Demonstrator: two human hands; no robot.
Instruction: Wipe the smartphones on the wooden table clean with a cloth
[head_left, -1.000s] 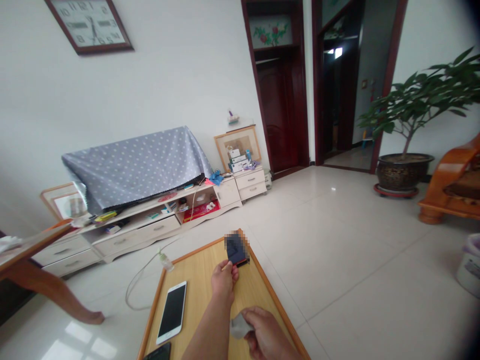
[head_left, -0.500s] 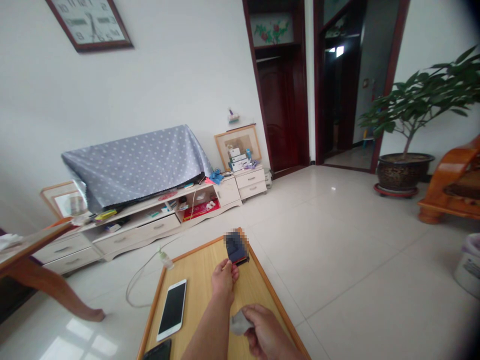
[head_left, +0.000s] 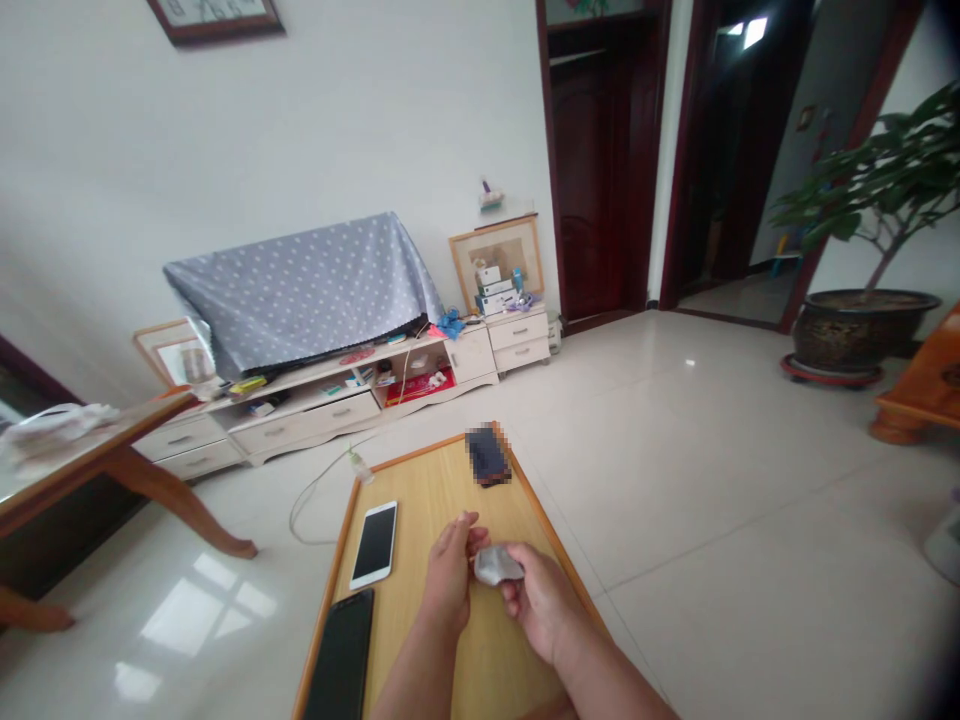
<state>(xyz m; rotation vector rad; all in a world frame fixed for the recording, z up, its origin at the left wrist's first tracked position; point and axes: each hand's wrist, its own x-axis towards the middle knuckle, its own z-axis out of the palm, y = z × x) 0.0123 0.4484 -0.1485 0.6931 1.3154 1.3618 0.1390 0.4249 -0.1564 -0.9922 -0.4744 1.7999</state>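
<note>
My right hand (head_left: 538, 600) is closed on a small grey cloth (head_left: 495, 566) above the wooden table (head_left: 487, 660). My left hand (head_left: 452, 570) is beside it, fingertips touching the cloth's left edge, fingers partly curled. A dark pixelated phone-like object (head_left: 487, 456) lies at the table's far edge, apart from both hands. A white phone (head_left: 374, 544) with a black screen lies left of my left hand, and a black phone (head_left: 342, 663) lies nearer, at the table's left edge.
A white cable (head_left: 322, 485) runs over the tiled floor to a low TV cabinet (head_left: 315, 420) with a cloth-covered screen (head_left: 300, 290). Another wooden table (head_left: 97, 450) stands at left. A potted plant (head_left: 862, 330) and wooden chair (head_left: 919, 395) stand at right.
My left hand let go of the dark object at the far edge and drew back to the grey cloth. The camera tilted down and turned left; the black phone shows more.
</note>
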